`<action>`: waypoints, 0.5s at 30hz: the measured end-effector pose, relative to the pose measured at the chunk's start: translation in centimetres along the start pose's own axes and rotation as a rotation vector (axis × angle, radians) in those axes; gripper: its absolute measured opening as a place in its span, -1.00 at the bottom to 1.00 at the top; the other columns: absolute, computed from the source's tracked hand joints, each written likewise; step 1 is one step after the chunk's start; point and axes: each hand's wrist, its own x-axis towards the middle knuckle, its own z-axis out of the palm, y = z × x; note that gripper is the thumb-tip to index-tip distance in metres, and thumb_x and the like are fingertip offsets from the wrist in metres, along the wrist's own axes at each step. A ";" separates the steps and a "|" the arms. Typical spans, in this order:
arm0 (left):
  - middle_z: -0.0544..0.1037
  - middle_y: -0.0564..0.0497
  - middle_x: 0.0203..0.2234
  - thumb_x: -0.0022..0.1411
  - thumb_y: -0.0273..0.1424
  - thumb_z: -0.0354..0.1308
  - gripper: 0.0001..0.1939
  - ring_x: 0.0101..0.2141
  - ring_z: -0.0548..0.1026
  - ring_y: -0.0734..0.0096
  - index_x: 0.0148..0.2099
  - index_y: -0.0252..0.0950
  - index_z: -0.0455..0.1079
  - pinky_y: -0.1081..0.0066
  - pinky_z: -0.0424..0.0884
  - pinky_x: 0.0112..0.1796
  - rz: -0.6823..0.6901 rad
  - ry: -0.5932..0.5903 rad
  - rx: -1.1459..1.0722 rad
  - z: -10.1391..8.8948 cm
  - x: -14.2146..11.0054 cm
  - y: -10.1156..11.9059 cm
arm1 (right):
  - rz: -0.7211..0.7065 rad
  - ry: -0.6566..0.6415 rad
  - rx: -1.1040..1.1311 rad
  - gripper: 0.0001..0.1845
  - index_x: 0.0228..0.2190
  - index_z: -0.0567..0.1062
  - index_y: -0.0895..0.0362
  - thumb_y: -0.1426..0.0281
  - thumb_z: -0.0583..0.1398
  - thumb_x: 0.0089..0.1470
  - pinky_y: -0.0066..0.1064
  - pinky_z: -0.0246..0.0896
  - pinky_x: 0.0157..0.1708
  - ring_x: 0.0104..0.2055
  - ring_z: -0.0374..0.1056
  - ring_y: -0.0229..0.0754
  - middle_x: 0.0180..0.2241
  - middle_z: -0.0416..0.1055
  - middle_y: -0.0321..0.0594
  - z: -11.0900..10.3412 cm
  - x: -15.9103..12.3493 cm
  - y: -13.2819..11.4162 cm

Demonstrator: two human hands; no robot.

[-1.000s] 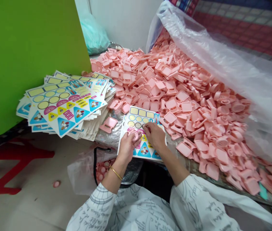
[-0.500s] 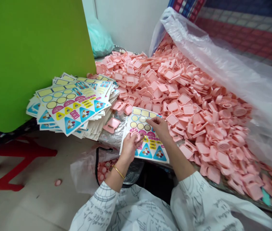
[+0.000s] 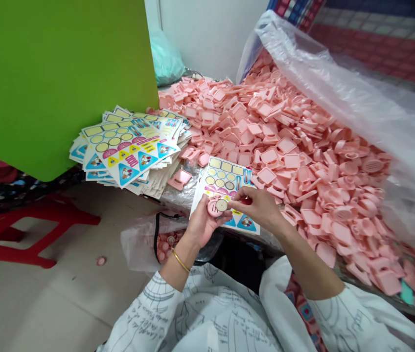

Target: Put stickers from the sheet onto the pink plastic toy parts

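Note:
A round pink plastic piece with slots rests in my left hand, whose fingers curl around it. My right hand pinches the edge of a round cream sticker with a dark rim, which overlaps the right side of the pink piece; whether it touches cannot be told. Under both hands lies a sticker sheet printed with yellow rectangles, circles, pink fans and blue triangles. Part of the sheet is hidden by my hands.
Loose pink plastic pieces heap across the table behind and to the right. A stack of sticker sheets stands at the left by a green panel. Below hangs an open bag of pink pieces. A red stool stands on the floor.
My right hand has peeled the round sticker off the sheet and brought it down to the pink piece in my left hand. The camera view has shifted slightly left.

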 end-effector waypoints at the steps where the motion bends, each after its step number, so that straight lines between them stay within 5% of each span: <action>1: 0.60 -0.11 -0.36 0.35 -0.08 -0.01 -0.58 -0.42 0.59 0.26 -0.12 -0.36 0.40 0.09 0.51 -0.11 -0.002 0.002 0.000 0.0 -0.2 -0.1 | -0.005 -0.014 -0.009 -0.72 -0.50 0.50 0.07 0.12 0.29 -0.01 -0.45 0.02 -0.46 -0.46 0.31 -0.26 -0.50 0.48 -0.33 0.1 -0.1 -0.1; 15: 0.60 -0.14 -0.31 0.36 -0.11 0.00 -0.59 -0.41 0.58 0.32 -0.11 -0.39 0.42 0.13 0.53 -0.15 -0.013 0.034 0.039 -0.3 -0.6 -0.7 | -0.093 -0.074 -0.106 -0.74 -0.49 0.52 0.06 0.13 0.31 0.00 -0.46 0.02 -0.44 -0.46 0.33 -0.29 -0.49 0.49 -0.36 1.1 0.0 0.4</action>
